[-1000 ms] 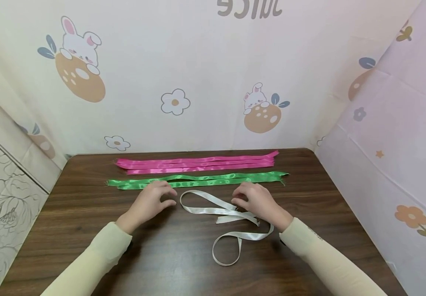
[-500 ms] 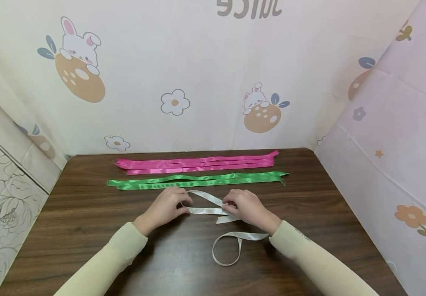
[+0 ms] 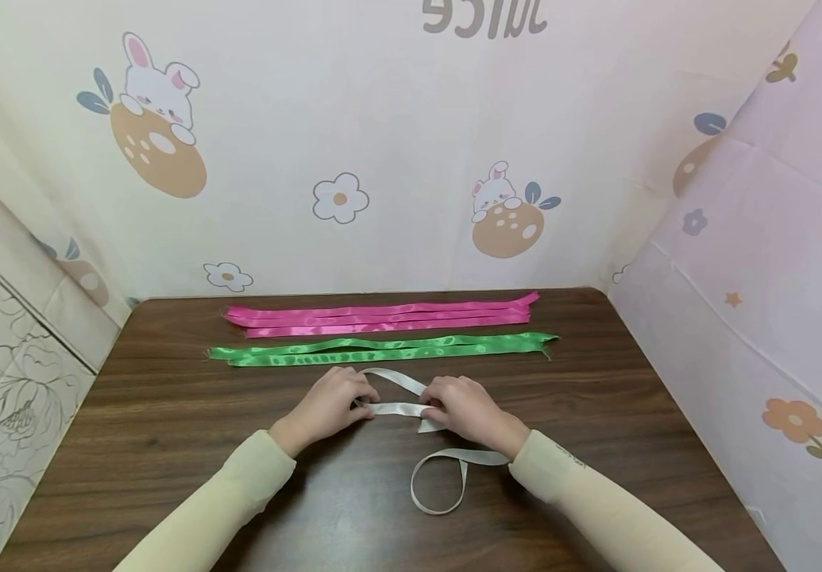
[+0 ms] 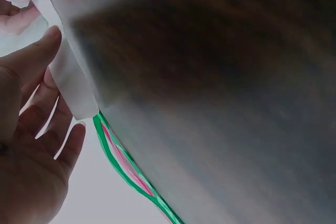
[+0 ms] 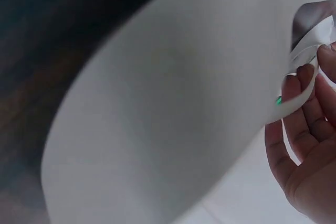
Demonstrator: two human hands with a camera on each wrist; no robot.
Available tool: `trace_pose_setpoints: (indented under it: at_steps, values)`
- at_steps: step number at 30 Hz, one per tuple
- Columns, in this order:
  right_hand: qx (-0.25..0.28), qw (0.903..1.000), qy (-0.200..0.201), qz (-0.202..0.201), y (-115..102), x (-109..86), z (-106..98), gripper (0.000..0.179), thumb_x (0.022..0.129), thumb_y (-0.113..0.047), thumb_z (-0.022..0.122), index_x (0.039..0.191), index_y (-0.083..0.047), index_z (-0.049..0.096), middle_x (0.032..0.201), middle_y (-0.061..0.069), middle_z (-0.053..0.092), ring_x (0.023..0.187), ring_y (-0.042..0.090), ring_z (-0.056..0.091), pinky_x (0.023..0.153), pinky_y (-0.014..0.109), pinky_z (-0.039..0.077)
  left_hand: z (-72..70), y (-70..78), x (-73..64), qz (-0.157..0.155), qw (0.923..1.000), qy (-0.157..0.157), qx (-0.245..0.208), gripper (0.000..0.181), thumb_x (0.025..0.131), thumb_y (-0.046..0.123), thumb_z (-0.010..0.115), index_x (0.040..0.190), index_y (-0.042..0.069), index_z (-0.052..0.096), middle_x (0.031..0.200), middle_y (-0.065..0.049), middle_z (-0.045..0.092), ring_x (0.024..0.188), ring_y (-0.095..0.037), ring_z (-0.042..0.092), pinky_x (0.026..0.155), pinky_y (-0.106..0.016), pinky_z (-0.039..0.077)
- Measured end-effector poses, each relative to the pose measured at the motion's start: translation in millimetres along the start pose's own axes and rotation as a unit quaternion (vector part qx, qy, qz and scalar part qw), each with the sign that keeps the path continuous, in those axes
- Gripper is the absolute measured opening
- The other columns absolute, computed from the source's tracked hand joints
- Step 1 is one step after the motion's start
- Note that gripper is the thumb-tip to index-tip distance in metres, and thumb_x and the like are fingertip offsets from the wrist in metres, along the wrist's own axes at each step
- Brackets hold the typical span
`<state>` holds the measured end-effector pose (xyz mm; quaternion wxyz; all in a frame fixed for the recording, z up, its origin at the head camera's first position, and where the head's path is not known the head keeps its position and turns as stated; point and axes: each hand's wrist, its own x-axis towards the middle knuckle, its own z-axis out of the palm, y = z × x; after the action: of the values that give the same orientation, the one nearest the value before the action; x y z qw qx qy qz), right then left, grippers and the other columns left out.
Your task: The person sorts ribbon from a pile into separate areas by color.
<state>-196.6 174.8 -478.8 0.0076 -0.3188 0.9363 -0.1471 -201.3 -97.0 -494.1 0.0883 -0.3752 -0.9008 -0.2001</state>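
A white satin ribbon [image 3: 398, 409] lies folded in a loop at mid-table, with both my hands on it. My left hand [image 3: 328, 405] holds the loop's left end; in the left wrist view its thumb lies on the ribbon [image 4: 72, 85], fingers behind. A short way to the right, my right hand [image 3: 468, 409] pinches the ribbon's overlapping strands and hides part of them. Past it, the ribbon's tail curls into a small ring nearer the front. In the right wrist view a blurred stretch of white ribbon [image 5: 168, 103] crosses close to the camera, beside the right hand [image 5: 315, 166].
Green ribbons [image 3: 296, 360] lie straight side by side just behind my hands. Pink ribbons [image 3: 382, 326] lie parallel behind those, near the back edge of the brown wooden table [image 3: 353, 492]. A printed cloth [image 3: 396, 238] hangs upright behind the table, another on the right.
Both hands have moved in toward each other and down onto the white ribbon. The left hand has taken hold of the loop's left end, the right hand its overlapping strands.
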Motion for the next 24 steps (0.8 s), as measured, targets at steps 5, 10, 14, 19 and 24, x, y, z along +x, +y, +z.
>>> trace_pose_setpoints:
  at_steps: [5, 10, 14, 19, 24]
  values:
    - [0.004, 0.9999, 0.006, -0.014, -2, -0.3, -3, 0.005, 0.091, -0.022, 0.079, 0.095, -0.018, 0.079, 0.089, -0.007, 0.073, 0.078, 0.01, 0.066, 0.078, 0.036, 0.054, -0.6, 1.1, 0.5, 0.012, 0.9999, -0.005, 0.01, 0.01, 0.083, 0.024, 0.087, 0.088, 0.019, 0.079, 0.083, 0.008, 0.072, 0.082, -0.013, 0.061, 0.088, -0.036, 0.05]
    - [-0.01, 0.9995, 0.021, -0.023, -2, -0.8, -11, 0.006, 0.094, -0.023, 0.077, 0.091, -0.018, 0.079, 0.089, -0.007, 0.073, 0.078, 0.01, 0.067, 0.078, 0.034, 0.054, -4.7, 2.7, 1.1, 0.016, 0.9998, 0.01, 0.008, 0.008, 0.084, 0.022, 0.086, 0.087, 0.019, 0.08, 0.082, 0.009, 0.073, 0.081, -0.012, 0.062, 0.085, -0.035, 0.05]
    - [-0.02, 0.998, 0.049, -0.034, -1, -0.6, -20, 0.003, 0.091, -0.019, 0.079, 0.088, -0.019, 0.078, 0.086, -0.007, 0.073, 0.074, 0.009, 0.065, 0.075, 0.032, 0.054, -13.2, 5.1, 2.5, 0.016, 0.9997, 0.018, 0.005, 0.006, 0.085, 0.022, 0.085, 0.088, 0.019, 0.081, 0.085, 0.009, 0.074, 0.083, -0.012, 0.065, 0.084, -0.035, 0.051]
    - [-0.018, 0.996, 0.08, -0.035, -2, -1.4, -33, 0.007, 0.086, -0.014, 0.079, 0.087, -0.021, 0.077, 0.083, -0.01, 0.072, 0.073, 0.005, 0.063, 0.071, 0.029, 0.053, -26.0, 7.6, 4.3, 0.016, 0.9996, 0.022, 0.002, 0.006, 0.086, 0.021, 0.085, 0.089, 0.019, 0.081, 0.085, 0.008, 0.074, 0.082, -0.012, 0.068, 0.085, -0.038, 0.054]
    - [-0.004, 0.9969, 0.075, -0.02, -4, -3.0, -46, 0.009, 0.086, -0.011, 0.076, 0.088, -0.02, 0.076, 0.084, -0.01, 0.073, 0.074, 0.004, 0.062, 0.07, 0.027, 0.054, -39.4, 10.7, 4.0, 0.006, 0.9996, 0.026, -0.001, 0.005, 0.088, 0.021, 0.083, 0.091, 0.017, 0.081, 0.086, 0.007, 0.075, 0.083, -0.013, 0.069, 0.091, -0.041, 0.055]
